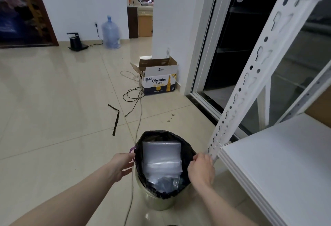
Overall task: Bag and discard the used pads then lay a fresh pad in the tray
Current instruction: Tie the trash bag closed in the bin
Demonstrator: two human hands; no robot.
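white shelf post just beside black-lined bin, cable alongside.

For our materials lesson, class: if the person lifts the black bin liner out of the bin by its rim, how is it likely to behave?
The black bin liner would probably be floppy: its rim is crumpled and folds over the bin. It likely sags, since a clear plastic bag sits inside. It seems thin and may stretch where the right hand pinches its edge; the left hand is open beside it.
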